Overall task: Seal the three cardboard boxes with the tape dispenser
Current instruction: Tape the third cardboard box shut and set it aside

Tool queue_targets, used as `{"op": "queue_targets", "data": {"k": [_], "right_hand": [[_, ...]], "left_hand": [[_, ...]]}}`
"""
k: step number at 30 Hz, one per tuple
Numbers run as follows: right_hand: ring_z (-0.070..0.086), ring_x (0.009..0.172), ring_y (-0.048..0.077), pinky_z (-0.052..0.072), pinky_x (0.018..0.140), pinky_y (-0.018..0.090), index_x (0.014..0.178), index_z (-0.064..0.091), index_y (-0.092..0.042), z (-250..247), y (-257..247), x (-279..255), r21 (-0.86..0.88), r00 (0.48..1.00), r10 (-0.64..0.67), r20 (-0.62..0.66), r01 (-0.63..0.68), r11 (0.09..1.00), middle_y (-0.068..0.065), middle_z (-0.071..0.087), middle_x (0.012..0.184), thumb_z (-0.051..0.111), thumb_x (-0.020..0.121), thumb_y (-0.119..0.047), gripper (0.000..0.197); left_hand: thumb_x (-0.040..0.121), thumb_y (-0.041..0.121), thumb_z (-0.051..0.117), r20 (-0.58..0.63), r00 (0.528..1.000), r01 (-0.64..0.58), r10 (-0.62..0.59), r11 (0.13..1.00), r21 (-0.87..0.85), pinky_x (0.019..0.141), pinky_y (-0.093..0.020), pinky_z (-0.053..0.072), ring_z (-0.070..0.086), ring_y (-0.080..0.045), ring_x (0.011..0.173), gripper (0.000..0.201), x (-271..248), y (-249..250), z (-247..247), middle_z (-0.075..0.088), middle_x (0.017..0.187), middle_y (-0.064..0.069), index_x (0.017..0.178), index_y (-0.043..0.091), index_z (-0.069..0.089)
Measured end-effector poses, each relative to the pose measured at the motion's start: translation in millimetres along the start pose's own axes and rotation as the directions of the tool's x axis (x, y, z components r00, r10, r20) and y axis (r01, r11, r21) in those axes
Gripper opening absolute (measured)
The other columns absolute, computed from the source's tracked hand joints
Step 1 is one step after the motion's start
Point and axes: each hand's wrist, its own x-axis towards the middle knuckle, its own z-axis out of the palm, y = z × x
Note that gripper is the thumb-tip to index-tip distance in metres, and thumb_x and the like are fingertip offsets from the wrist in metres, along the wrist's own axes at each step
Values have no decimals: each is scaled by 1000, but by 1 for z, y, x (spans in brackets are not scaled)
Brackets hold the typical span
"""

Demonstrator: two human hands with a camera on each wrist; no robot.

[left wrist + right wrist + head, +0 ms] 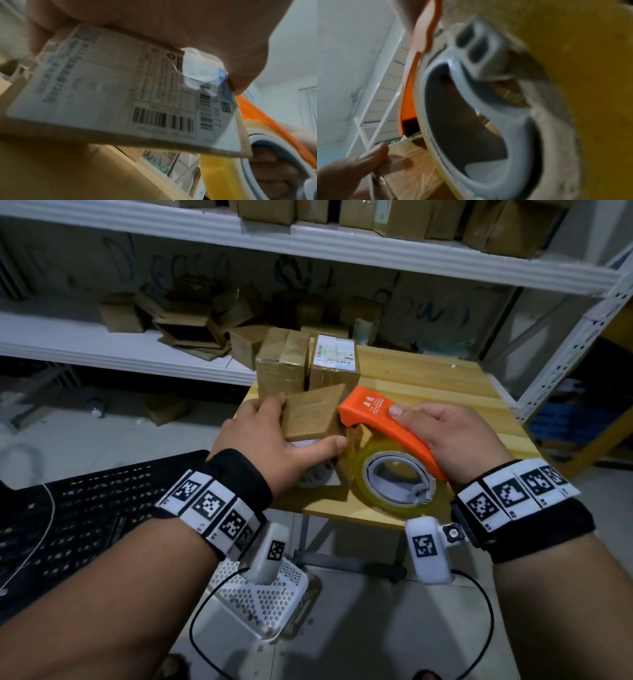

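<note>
My left hand (274,436) grips a small cardboard box (310,414), tilted above the near part of the wooden table (428,385). Its white shipping label (120,86) faces the left wrist camera, with my thumb on its edge. My right hand (445,433) holds the orange tape dispenser (373,412), thumb on top. The dispenser's front end touches the box's right side. Its roll of clear yellowish tape (397,481) hangs below, and the roll's grey hub (488,108) fills the right wrist view. Two more boxes, one plain (281,364) and one labelled (334,364), stand behind.
White metal shelving (120,347) holding several cardboard boxes runs behind the table. A black perforated crate (68,508) sits at lower left, a white perforated basket (263,597) on the floor below my wrists. A slotted shelf upright (579,337) rises at right.
</note>
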Motion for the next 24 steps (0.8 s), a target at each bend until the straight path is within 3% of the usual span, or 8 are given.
{"op": "queue_targets", "data": {"k": [6, 10, 14, 19, 24], "right_hand": [[78, 74, 33, 63, 78, 45, 90, 79, -16, 2, -9, -3, 73, 1000, -19, 18, 18, 997, 13, 80, 82, 72, 89, -55, 40], [75, 64, 23, 61, 70, 39, 85, 79, -18, 4, -11, -1, 123, 1000, -29, 8, 28, 992, 11, 79, 78, 74, 89, -52, 35], [74, 70, 30, 61, 81, 50, 88, 79, -15, 6, -12, 1, 190, 1000, -27, 10, 25, 982, 17, 79, 83, 77, 87, -51, 36], [74, 72, 33, 61, 83, 51, 92, 78, -13, 4, -13, 1, 187, 999, -9, 37, 2, 982, 19, 79, 86, 76, 87, -48, 36], [75, 73, 32, 62, 83, 50, 87, 79, -15, 3, -14, -2, 108, 998, 0, 57, -7, 994, 16, 80, 84, 77, 85, -51, 36]], "left_hand": [[47, 106, 37, -10, 1000, -24, 23, 986, -163, 100, -47, 50, 55, -27, 120, 126, 3, -11, -2, 55, 138, -4, 148, 31, 45], [45, 107, 36, -4, 1000, -26, 26, 965, -261, 99, -48, 50, 58, -25, 114, 128, 3, -13, -6, 60, 130, -4, 144, 28, 50], [52, 97, 49, 4, 1000, -26, 30, 927, -373, 96, -46, 52, 62, -20, 108, 113, 2, -15, -11, 64, 123, 0, 140, 26, 56], [51, 91, 55, -13, 1000, -23, 19, 906, -423, 94, -45, 53, 63, -19, 105, 105, -2, -12, -12, 66, 118, 0, 132, 26, 62], [45, 101, 51, -21, 1000, -7, -3, 902, -432, 97, -47, 53, 63, -20, 108, 119, 2, -16, -10, 65, 122, 0, 137, 27, 59]]}}
